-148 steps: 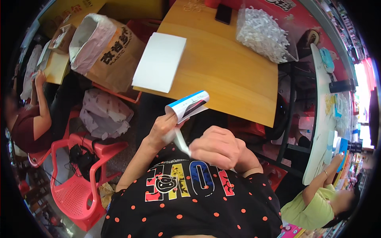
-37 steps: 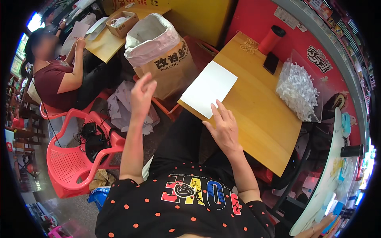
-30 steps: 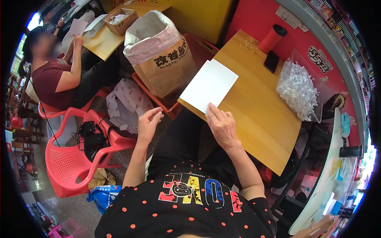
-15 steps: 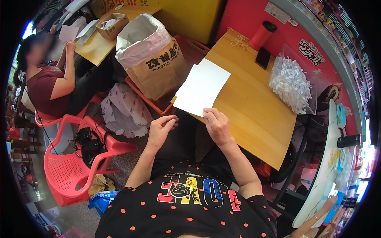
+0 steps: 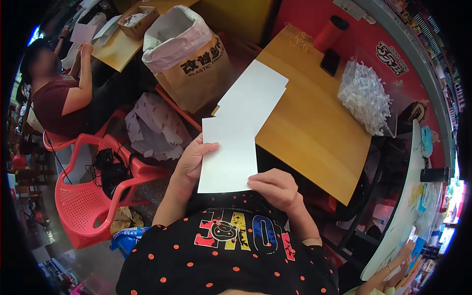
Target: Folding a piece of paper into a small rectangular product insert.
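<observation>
A blank white sheet of paper (image 5: 228,162) is held up in front of my chest. My left hand (image 5: 191,158) grips its left edge, thumb on top and the other fingers hidden beneath. At its lower right corner, my right hand (image 5: 275,188) pinches the paper between thumb and fingers. Beyond it, more white sheets (image 5: 255,93) lie slightly fanned on the left end of the wooden table (image 5: 314,128); the held sheet overlaps their near part.
A clear bin of white paper strips (image 5: 366,98), a dark phone (image 5: 330,62), a red tumbler (image 5: 330,33) and rubber bands (image 5: 301,42) are on the table. Left stand a large paper sack (image 5: 191,64) and a pink chair (image 5: 88,196). Another person (image 5: 59,98) sits far left.
A sheet has come off the stack toward my chest, drawn by my right hand. My left hand, closed beside the stack before, now holds the sheet's left edge.
</observation>
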### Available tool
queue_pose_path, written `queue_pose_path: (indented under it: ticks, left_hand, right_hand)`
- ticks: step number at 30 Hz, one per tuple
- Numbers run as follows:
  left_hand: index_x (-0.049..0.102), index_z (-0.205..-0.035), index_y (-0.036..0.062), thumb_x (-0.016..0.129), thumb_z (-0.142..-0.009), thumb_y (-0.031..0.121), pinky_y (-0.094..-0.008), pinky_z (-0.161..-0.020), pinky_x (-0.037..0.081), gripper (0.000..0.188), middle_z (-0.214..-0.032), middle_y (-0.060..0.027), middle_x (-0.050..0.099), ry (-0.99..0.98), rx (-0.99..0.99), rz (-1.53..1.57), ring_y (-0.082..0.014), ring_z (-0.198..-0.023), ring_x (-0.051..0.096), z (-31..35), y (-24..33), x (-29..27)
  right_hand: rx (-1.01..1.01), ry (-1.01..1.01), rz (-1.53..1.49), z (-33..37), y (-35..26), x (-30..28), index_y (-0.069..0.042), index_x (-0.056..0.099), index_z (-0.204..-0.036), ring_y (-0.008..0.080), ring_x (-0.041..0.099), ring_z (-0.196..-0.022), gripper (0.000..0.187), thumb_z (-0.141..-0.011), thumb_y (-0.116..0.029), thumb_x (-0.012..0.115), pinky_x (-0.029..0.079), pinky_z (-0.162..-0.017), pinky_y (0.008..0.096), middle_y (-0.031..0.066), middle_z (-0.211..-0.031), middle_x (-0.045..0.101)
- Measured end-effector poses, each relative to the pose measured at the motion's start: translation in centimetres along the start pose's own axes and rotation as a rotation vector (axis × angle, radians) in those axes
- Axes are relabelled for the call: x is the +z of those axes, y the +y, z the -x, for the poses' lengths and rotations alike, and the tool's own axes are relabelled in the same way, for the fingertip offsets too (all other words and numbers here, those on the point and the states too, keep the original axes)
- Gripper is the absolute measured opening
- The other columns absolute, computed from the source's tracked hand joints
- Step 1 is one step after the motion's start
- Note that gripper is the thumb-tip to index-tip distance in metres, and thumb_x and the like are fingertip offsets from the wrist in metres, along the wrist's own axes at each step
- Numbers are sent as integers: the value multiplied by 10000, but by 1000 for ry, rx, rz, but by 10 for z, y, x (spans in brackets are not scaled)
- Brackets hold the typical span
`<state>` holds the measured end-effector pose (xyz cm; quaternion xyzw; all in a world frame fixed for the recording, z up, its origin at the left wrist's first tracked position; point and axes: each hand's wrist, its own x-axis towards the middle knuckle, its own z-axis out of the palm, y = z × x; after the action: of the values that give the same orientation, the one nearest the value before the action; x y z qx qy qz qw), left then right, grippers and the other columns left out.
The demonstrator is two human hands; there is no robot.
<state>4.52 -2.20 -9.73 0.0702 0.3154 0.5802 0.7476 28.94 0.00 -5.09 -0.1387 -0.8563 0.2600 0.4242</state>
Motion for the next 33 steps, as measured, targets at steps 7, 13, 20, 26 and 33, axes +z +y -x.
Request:
queue_pose_path:
  ticks: [7,13,20,26,33]
  left_hand:
    - [695,-1008,15,554,-775,-111,-345,-910,492,300,-1174,-169,611,-277,434,-684,-250,-1060,606,12,-9,17]
    - [711,-950,60,614,-723,-104,-341,-939,472,296,-1245,-181,565,-360,797,-1402,-306,-1115,581,25,-7,42]
    - [675,-1002,39,565,-721,-144,-346,-978,440,353,-1293,-189,523,-363,943,-1514,-344,-1203,510,26,-10,49]
    - [601,-1075,-32,574,-869,-4,-185,-601,466,209,-1013,-94,637,187,488,-774,-92,-827,607,43,-21,33]
    - [608,-1086,-74,597,-874,35,-186,-399,420,239,-924,-156,662,-21,-100,-511,-182,-656,680,36,-16,40]
  right_hand:
    - [769,285,-527,14,-3,-7,18,676,-830,129,590,-834,50,-780,23,679,444,-721,236,86,-929,646]
    - [916,399,-845,13,20,-3,10,678,-864,155,548,-1017,56,-825,-26,659,435,-865,287,118,-1147,592]
    - [847,521,-789,22,32,15,17,679,-863,102,601,-805,49,-825,-13,671,476,-751,223,52,-904,664]
    - [728,550,-420,16,25,2,23,679,-851,83,568,-754,53,-799,31,684,452,-668,201,47,-850,650]
    - [755,561,-498,19,23,4,20,684,-827,76,587,-713,71,-769,53,705,459,-626,182,49,-804,661]
